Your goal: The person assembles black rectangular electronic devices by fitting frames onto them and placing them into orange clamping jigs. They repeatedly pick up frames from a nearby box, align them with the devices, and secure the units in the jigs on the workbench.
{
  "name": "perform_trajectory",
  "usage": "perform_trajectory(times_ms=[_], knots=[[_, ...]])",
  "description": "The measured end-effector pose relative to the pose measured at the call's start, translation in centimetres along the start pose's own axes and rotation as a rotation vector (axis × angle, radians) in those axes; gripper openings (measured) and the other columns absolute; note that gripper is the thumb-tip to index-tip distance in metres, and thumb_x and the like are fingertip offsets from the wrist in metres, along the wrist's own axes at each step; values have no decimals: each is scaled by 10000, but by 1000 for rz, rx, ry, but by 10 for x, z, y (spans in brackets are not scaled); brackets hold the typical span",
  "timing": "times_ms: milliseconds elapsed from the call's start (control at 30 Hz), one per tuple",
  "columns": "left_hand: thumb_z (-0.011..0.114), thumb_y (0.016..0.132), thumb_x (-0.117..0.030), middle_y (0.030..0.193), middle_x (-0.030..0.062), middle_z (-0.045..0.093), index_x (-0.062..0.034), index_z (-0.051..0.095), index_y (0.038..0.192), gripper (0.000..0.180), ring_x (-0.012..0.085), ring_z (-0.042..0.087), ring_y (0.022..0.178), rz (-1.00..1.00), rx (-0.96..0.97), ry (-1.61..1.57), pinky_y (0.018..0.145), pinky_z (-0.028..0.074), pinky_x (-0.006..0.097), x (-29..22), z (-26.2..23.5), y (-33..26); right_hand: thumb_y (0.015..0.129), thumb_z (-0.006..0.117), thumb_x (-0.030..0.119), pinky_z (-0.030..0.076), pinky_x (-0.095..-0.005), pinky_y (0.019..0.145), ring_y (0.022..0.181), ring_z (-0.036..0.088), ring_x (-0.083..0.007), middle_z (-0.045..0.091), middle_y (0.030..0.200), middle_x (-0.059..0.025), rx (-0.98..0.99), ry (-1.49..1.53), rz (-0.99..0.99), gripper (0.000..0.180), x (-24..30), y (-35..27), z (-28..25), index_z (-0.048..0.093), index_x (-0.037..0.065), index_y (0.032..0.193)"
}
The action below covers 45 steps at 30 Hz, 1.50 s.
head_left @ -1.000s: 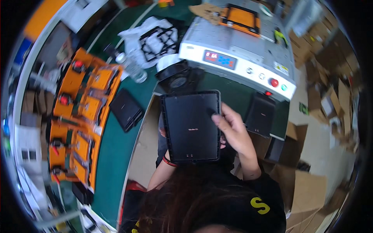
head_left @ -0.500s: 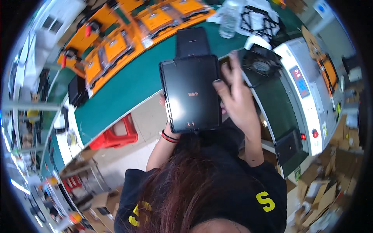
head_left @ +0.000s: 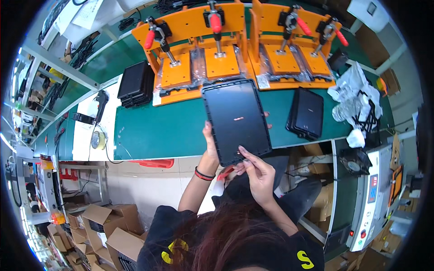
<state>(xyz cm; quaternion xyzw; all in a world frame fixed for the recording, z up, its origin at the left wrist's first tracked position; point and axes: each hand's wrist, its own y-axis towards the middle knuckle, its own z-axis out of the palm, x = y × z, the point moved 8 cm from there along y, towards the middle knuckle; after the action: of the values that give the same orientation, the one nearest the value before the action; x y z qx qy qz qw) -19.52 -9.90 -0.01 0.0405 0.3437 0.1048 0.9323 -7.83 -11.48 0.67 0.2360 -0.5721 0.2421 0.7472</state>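
Left hand [head_left: 210, 149] and right hand [head_left: 256, 170] both grasp one black panel [head_left: 236, 119]; two orange jigs [head_left: 235, 49] behind.

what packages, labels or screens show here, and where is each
Cardboard boxes: brown, open, on the floor at lower left.
Display: small red-lit rectangle on the white machine at right.
Label: small white rectangle at the orange jig's front edge.
Plastic wrap: crumpled, clear and white, at the table's right end.

Left hand [head_left: 209, 149] raised, fingers wrapped in a side grip, banded wrist below. Right hand [head_left: 257, 172] half curled, fingertips [head_left: 242, 150] pinching forward.
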Motion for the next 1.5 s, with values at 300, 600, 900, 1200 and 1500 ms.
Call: perform_trajectory(times_ms=[300,600,900,1200,1500], knots=[[588,863,-216,1474,243,186,29,163,1422,744,353,207,1375,1398,-714,1658,1126,195,481,-207,-64,22,968,496,43,500,-245,675,751,613,-120,641,1156,-164,-208,-62,46,267,-42,31,-18,591,-83,1184],[471,935,-445,918,324,607,121,518,1111,594,496,563,928,1442,-508,2199,849,454,497,-350,-1,145,950,526,2,524,-245,722,825,652,-118,683,1008,-111,45,-122,159,247,-89,49,61,624,-44,1172],[435,972,-458,1277,174,493,2,527,1216,529,283,476,1188,790,-478,1582,963,405,416,-419,-94,129,957,533,50,534,-247,730,801,682,-138,698,942,-126,39,14,29,263,-142,162,169,620,-29,1192],[394,1019,-312,1097,98,577,-7,509,1209,377,160,549,960,728,-935,1295,870,437,308,-273,-145,-49,982,479,69,591,-312,721,769,696,-224,670,859,-189,200,209,309,327,-170,238,180,514,-103,1257],[537,960,-382,826,26,579,31,597,1088,436,75,492,694,262,-946,1216,633,394,213,-247,-216,-21,959,535,111,571,-299,558,613,677,-219,661,733,-186,301,124,282,419,-164,237,181,434,-71,1323]])
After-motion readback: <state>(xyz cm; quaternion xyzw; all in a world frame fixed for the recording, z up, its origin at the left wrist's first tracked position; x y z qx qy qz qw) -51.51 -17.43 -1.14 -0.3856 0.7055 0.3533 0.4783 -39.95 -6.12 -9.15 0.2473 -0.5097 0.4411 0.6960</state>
